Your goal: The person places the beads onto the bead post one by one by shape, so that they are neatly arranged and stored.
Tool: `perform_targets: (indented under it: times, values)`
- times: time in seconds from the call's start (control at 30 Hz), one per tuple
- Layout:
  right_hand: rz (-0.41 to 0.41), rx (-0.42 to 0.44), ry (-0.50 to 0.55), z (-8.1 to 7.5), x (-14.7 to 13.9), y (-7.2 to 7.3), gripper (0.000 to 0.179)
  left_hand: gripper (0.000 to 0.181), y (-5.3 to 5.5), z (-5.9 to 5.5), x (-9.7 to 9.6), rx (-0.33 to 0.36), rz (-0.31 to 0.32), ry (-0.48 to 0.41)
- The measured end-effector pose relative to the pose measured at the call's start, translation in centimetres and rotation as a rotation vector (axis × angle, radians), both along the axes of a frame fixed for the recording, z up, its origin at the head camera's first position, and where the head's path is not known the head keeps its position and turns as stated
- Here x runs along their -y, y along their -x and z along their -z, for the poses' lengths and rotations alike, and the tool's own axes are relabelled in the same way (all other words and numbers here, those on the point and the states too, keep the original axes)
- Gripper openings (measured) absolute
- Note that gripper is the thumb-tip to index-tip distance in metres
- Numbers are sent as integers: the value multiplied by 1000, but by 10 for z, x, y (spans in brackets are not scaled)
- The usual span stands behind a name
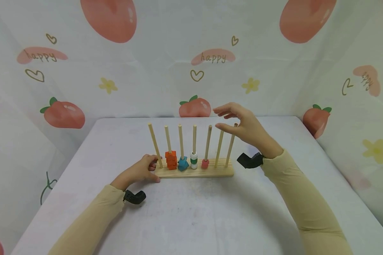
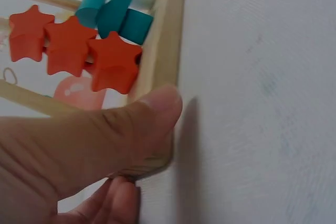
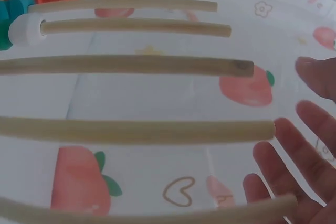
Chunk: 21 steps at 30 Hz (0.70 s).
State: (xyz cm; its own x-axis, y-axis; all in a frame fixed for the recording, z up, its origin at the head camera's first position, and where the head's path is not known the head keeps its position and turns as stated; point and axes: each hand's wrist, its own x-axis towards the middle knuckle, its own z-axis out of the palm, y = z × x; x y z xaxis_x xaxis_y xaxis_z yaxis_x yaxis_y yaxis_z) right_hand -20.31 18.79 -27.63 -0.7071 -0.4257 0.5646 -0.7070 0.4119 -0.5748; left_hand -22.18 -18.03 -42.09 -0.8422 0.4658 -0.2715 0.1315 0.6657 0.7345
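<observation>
My left hand (image 1: 139, 171) grips the left end of a wooden peg base (image 1: 217, 172), thumb (image 2: 105, 135) along the front edge and fingers behind. A row of several upright wooden rods (image 1: 154, 143) stands in it. Orange star beads (image 1: 171, 160) are stacked on the second rod from the left, followed by blue beads (image 1: 183, 163), white and green beads (image 1: 194, 160) and a pink bead (image 1: 205, 163), each on its own rod. Above the tops of the right-hand rods hovers my right hand (image 1: 242, 122), fingers spread from the thumb and holding nothing.
The base stands on a white-covered table (image 1: 178, 216). Behind it hangs a white cloth backdrop (image 1: 166, 71) printed with peaches, hearts and flowers. A black wrist mount (image 1: 250, 160) sticks out below the right wrist, and another mount (image 1: 135, 197) below the left.
</observation>
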Motion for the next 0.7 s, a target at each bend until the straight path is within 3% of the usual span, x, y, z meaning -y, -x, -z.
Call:
perform_targets:
  times: [0.13,0.27,0.5,0.7]
  values:
    - [47,-1,54,4,-12,-3,52,84,-6,-7,7,18,35,-28]
    - [117,-50,86,12,-27,-7,57,76,-11,-20,18,-46,37,18]
    - [273,-202,23,32,-52,-13,58,59,-16,-47,28,-280,-55,155]
    - [381,-229,-104,51,-64,-17,66,55,-20,-55,25,-557,-152,275]
